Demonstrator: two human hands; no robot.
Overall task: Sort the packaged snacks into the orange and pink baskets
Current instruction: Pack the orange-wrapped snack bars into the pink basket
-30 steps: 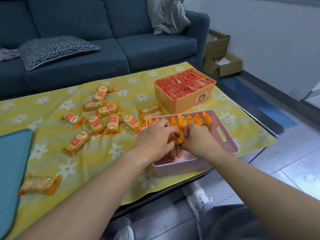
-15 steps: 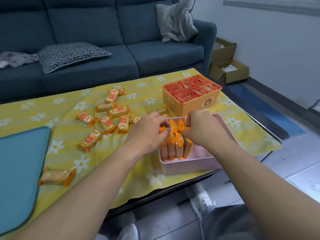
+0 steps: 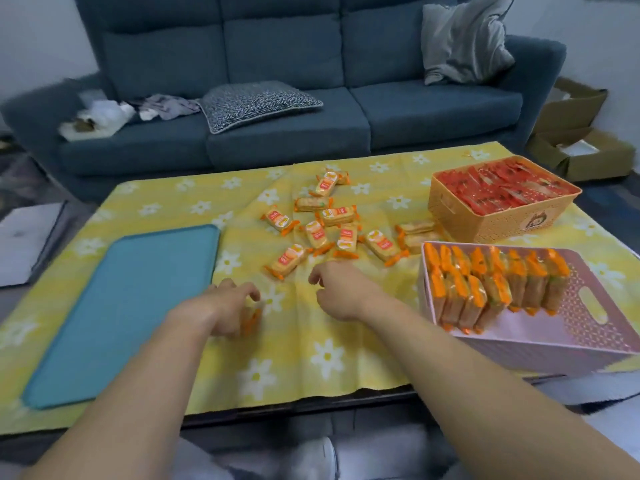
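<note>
A pink basket [image 3: 540, 351] at the right front holds a row of upright orange snack packs [image 3: 491, 285]. Behind it stands an orange basket [image 3: 491, 220] filled with red snack packs [image 3: 498, 188]. Several loose orange packs [image 3: 332, 230] lie scattered on the yellow flowered cloth [image 3: 346, 358] mid-table. My left hand [image 3: 221, 310] curls its fingers over a single orange pack [image 3: 252, 320] lying apart from the pile, near the front. My right hand [image 3: 339, 292] hovers just in front of the pile, fingers loosely curled and holding nothing.
A teal tray [image 3: 121, 306] lies flat on the cloth at the left. A blue sofa [image 3: 277, 133] with cushions runs behind the table. Cardboard boxes [image 3: 581, 150] sit on the floor at the far right. The table's front edge is close to my knees.
Both hands have left the pink basket and moved left. The left hand now covers the lone pack near the tray, and the right hand is at the loose pile. The view swung left.
</note>
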